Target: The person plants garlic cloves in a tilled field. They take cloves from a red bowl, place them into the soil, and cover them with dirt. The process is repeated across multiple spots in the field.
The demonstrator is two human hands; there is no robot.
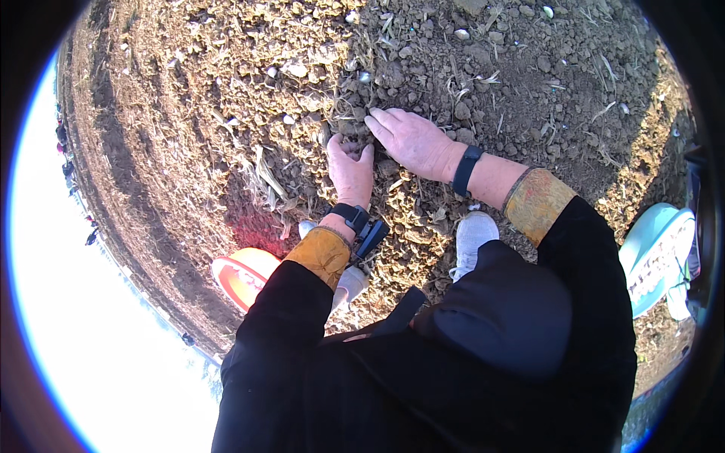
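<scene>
Both my hands are down at the cloddy soil [396, 73] in front of my feet. My left hand [352, 172] has its thumb and fingers curved apart around a small patch of dirt; whether something lies between them is hard to see. Just to its right, my right hand [410, 139] lies palm down with its fingers stretched out, their tips touching the soil. Small white pieces, perhaps garlic cloves, lie scattered about, one [364, 76] above my hands and another [289, 119] to their left.
An orange-red basin [246, 274] stands at lower left. A pale green basin [651, 255] holding many small whitish pieces stands at far right. My light shoes [474, 238] are below my hands. Dry stalks [266, 175] lie on the ground. Distant figures show at the left rim.
</scene>
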